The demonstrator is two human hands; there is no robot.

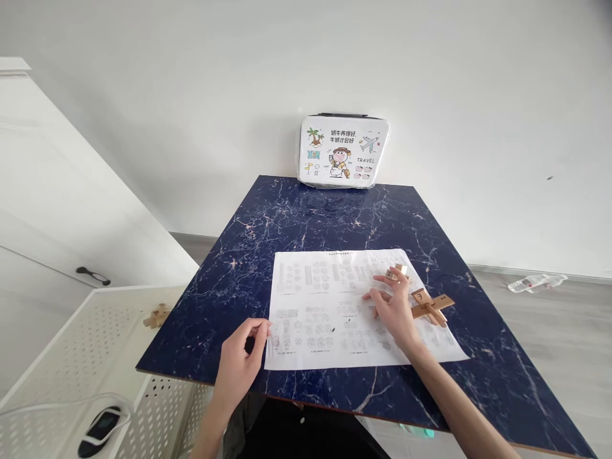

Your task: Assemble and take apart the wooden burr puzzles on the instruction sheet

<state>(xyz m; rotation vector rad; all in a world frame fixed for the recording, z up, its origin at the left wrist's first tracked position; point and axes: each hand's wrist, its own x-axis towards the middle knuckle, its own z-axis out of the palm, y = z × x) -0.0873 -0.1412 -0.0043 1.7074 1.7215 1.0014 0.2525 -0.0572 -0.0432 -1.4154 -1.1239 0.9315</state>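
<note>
The left hand (241,352) curls at the nine o'clock edge of the thin printed paper (329,312), thumb and forefinger close together; whether they pinch it, I cannot tell. The right hand (396,309) spreads its fingers over the paper's three o'clock side, beside flat, crossed wooden pieces (433,307). The glossy, white-veined blue table (306,220) lies underneath.

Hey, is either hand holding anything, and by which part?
No hold can be confirmed: the left hand is at the left edge of the paper sheet, perhaps pinching it; the right hand has fingers spread by wooden pieces.
</note>
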